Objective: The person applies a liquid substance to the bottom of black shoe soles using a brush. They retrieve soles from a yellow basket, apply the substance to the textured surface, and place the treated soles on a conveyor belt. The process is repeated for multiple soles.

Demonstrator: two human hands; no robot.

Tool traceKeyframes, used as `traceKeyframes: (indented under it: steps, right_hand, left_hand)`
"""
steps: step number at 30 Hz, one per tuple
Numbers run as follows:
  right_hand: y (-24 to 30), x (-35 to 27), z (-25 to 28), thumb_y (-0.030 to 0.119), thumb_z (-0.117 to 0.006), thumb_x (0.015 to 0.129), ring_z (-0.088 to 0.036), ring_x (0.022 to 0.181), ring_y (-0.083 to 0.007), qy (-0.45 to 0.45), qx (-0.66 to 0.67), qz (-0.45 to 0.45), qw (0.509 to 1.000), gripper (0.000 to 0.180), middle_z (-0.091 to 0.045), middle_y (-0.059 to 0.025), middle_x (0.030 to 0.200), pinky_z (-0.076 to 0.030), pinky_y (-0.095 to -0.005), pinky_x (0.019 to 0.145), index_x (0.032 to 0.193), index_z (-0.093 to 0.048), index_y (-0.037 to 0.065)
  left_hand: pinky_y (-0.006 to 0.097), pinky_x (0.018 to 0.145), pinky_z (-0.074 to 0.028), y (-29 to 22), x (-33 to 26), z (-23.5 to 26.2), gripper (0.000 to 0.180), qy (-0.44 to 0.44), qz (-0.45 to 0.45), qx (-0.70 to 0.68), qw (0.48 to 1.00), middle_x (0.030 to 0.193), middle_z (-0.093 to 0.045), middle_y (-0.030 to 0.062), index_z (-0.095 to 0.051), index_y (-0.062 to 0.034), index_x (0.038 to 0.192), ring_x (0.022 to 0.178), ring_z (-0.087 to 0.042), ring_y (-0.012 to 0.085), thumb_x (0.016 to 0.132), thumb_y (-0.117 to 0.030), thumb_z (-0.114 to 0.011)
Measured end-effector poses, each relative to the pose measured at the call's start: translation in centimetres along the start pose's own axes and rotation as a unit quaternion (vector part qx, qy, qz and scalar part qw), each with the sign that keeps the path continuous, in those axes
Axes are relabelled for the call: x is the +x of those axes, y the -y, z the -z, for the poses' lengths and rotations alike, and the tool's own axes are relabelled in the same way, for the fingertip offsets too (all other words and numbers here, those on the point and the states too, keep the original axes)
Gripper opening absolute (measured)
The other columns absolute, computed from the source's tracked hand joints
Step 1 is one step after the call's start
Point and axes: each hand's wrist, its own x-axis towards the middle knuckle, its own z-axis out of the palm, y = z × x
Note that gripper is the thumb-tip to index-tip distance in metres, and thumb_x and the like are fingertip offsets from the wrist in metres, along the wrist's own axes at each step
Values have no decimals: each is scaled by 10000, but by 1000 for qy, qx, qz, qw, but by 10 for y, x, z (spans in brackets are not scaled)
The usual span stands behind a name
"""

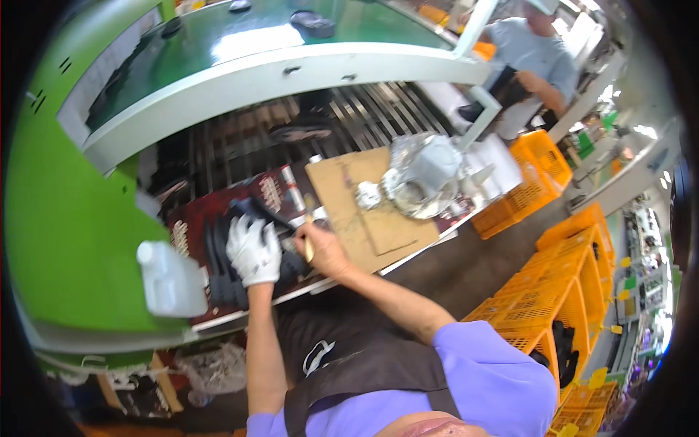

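Observation:
My left hand [253, 251], in a white glove, is over the near-left part of the worktop with its fingers curled on a black shoe sole [271, 212]. Under and beside it, several more black soles [216, 251] lie close together in a row. My bare right hand [325, 250] is closed around a slim brush [309, 249] with a pale wooden handle, just right of the sole. The brush's working end is blurred. Both hands are close together above a dark red printed sheet [191, 220] that covers the worktop.
A translucent jug [171, 280] stands left. On brown cardboard [342, 182] sit a foil-covered container [426, 175] and a foil ball [368, 194]. Beyond are metal rollers [378, 109] and a green conveyor [378, 29] behind a white frame. Orange crates [535, 291] and a co-worker [535, 58] are right.

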Motion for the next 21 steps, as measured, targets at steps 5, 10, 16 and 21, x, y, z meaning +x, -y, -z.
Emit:
traceKeyframes:
  steps: [5, 10, 16, 21]
  right_hand:
    - [1, -1, 8, 166, -681, 832, -609, 710, -365, 31, -30, -30, 999, 182, -613, -167, 759, -479, -399, 615, 924, -551, 78]
    - [5, 3, 4, 172, -693, 821, -618, 714, -356, 29, -31, -15, 999, 181, -617, -151, 765, -482, -402, 611, 898, -553, 87]
    - [-6, -1, -2, 177, -673, 834, -615, 722, -381, 18, -2, 39, 999, 178, -617, -179, 763, -461, -447, 600, 915, -552, 75]
    - [0, 0, 13, 166, -669, 834, -610, 731, -398, 49, -53, -44, 996, 185, -618, -196, 784, -456, -464, 616, 939, -548, 74]
  left_hand:
    - [462, 934, -425, -6, 1, 0, 265, -15, 19, -44, 999, 1114, -592, 179, -631, -59, 1009, 1111, -532, 391, 800, -215, -676]
    - [419, 883, -454, -33, 32, 48, 135, -107, 42, -310, 944, 1000, -621, 164, -601, -10, 826, 1029, -589, 350, 789, -71, -715]
    - [306, 648, -471, -94, 101, 159, 142, 31, -74, -549, 832, 749, -605, 94, -568, -35, 693, 697, -605, 221, 739, -84, -694]
    - [266, 506, -435, -121, 135, 190, 315, 63, -208, -585, 781, 672, -572, 111, -519, -48, 635, 587, -556, 196, 851, -274, -554]
